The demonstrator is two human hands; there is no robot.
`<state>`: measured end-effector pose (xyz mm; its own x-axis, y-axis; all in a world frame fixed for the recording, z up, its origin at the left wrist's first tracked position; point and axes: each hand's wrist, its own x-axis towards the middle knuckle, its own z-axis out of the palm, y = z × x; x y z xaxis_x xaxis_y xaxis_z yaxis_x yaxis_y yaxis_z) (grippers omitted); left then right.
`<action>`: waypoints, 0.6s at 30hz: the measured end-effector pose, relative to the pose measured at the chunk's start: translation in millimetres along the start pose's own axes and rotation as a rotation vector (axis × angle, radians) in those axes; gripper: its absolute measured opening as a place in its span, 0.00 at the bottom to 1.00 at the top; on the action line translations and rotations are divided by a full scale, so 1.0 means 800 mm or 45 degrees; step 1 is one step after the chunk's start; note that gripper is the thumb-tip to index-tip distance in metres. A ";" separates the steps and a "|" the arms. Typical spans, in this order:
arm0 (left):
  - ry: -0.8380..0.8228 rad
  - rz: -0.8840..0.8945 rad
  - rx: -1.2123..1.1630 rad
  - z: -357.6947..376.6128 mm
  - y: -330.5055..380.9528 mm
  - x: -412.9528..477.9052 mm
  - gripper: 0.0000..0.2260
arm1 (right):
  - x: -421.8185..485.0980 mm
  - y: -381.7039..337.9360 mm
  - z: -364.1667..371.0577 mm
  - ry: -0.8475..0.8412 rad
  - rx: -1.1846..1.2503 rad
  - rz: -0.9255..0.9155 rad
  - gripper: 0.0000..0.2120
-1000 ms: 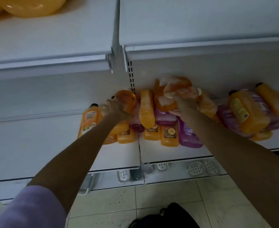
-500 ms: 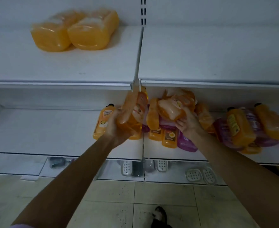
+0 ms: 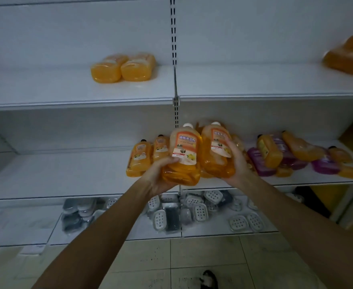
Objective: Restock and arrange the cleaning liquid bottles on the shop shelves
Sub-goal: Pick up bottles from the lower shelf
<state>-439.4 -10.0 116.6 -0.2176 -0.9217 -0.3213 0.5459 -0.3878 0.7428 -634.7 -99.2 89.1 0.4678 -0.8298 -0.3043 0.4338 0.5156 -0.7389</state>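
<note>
White middle shelf (image 3: 67,174), orange and purple bottles (image 3: 296,155); lower shelf (image 3: 129,232), soap dishes (image 3: 200,211)

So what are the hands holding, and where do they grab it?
Two orange bottles: the left hand grips the left bottle round its lower body, the right hand grips the right bottle along its side.

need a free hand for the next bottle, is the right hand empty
No, the right hand grips an orange bottle, and the left hand holds a second orange bottle.

Left grip (image 3: 161,176) curled, right grip (image 3: 237,163) curled, forearms outstretched
</note>
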 end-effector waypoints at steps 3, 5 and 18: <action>0.039 0.050 0.041 0.029 0.004 -0.018 0.18 | -0.029 -0.015 0.006 0.021 -0.082 -0.128 0.26; 0.038 0.097 0.068 0.052 0.009 -0.026 0.14 | -0.050 -0.031 0.010 0.078 -0.180 -0.144 0.28; -0.045 0.114 0.333 0.189 0.010 0.032 0.16 | -0.138 -0.166 -0.054 0.426 -0.703 -0.510 0.17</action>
<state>-563.0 -39.1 203.3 -0.2082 -0.9506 -0.2302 0.3377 -0.2908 0.8952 -777.7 -85.4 195.0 0.0590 -0.9970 -0.0504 0.0318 0.0524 -0.9981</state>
